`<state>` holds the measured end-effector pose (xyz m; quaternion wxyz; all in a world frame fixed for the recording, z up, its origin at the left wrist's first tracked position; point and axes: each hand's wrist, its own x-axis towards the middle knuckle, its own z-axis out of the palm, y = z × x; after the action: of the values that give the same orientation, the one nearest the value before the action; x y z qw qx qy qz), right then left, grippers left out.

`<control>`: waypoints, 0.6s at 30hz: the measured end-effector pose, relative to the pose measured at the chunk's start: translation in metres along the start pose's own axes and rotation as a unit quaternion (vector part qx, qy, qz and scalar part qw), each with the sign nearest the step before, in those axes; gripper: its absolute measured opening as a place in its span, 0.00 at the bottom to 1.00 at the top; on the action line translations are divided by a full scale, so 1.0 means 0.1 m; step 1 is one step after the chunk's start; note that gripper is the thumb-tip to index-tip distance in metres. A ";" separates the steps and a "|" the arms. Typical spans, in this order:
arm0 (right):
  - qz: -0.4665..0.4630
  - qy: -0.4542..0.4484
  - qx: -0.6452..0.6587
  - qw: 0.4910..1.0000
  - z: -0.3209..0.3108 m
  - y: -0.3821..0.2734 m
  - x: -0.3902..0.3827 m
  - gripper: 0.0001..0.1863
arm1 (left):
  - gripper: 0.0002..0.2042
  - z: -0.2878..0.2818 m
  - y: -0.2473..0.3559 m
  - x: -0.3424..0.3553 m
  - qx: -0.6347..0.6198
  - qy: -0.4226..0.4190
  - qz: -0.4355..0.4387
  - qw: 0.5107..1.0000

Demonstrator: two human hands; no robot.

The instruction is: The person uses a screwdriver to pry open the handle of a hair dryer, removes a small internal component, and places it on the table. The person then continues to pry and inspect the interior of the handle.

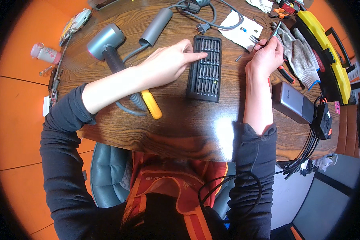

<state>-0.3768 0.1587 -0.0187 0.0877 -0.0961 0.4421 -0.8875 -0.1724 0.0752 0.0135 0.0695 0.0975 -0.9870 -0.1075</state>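
Note:
My left hand [170,62] reaches over a black case of screwdriver bits [203,97], its index finger stretched out onto the upper rows. The other fingers are curled, and I see nothing held in them. Rows of small metal bits fill the case. My right hand [267,58] is closed around a slim silver-grey tool [277,29], pen-shaped and pointing up and away; its exact kind is unclear. Thin dark prongs [254,39] show beside those fingers, over a white paper [233,25] with small parts on it. A small metal rod [239,58] lies between the case and my right hand.
A grey hair dryer head [106,41] and a separate grey tube [157,26] with a cable lie at left, near a yellow handle [151,105]. Grey work gloves [304,56], a yellow-and-black toolbox [324,52] and a grey power bank [293,102] occupy the right side.

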 end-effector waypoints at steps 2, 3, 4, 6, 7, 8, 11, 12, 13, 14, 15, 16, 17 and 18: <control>0.002 0.000 0.002 1.000 0.00 0.00 0.00 0.10 | 0.16 0.00 0.01 -0.02 0.011 0.001 -0.002 1.000; 0.003 0.002 0.002 1.000 0.00 -0.01 0.00 0.08 | 0.16 -0.01 0.02 -0.03 0.018 0.000 -0.001 1.000; 0.004 0.004 0.003 1.000 0.01 -0.01 0.00 0.07 | 0.17 -0.02 0.03 -0.03 0.023 0.006 0.004 1.000; 0.005 0.001 0.002 1.000 0.01 -0.02 -0.01 0.10 | 0.18 -0.03 0.05 -0.03 0.055 -0.010 0.014 0.998; 0.005 -0.001 0.001 1.000 0.01 -0.02 -0.01 0.12 | 0.18 -0.03 0.06 -0.03 0.069 -0.018 0.020 0.997; 0.003 -0.002 -0.002 1.000 0.01 -0.02 -0.01 0.12 | 0.18 -0.04 0.06 -0.03 0.101 -0.007 0.044 0.994; -0.001 -0.003 -0.012 1.000 0.01 -0.02 -0.02 0.11 | 0.19 -0.05 0.03 -0.02 0.169 0.001 0.107 0.980; -0.001 -0.004 -0.013 1.000 0.01 -0.01 -0.02 0.11 | 0.19 -0.05 0.02 -0.02 0.180 -0.003 0.122 0.976; 0.000 -0.005 -0.013 1.000 0.01 -0.01 -0.02 0.11 | 0.19 -0.05 0.01 0.00 0.191 -0.007 0.138 0.972; -0.001 -0.005 -0.015 1.000 0.01 -0.01 -0.02 0.11 | 0.18 -0.04 0.00 0.00 0.188 0.000 0.147 0.971; -0.001 -0.004 -0.016 1.000 0.01 0.00 -0.02 0.11 | 0.17 -0.03 0.00 0.02 0.184 0.007 0.156 0.970; -0.002 -0.004 -0.017 1.000 0.01 0.00 -0.02 0.11 | 0.17 -0.02 0.00 0.03 0.182 0.016 0.169 0.968; -0.004 -0.004 -0.018 1.000 0.01 0.00 -0.02 0.11 | 0.15 -0.02 0.00 0.05 0.185 0.027 0.184 0.965; -0.005 -0.004 -0.019 1.000 0.01 0.00 -0.02 0.11 | 0.13 -0.02 0.00 0.07 0.189 0.040 0.202 0.960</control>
<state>-0.3742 0.1586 -0.0184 0.0830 -0.1039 0.4577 -0.8791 -0.1789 0.0732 0.0160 0.1094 -0.0879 -0.9849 0.1011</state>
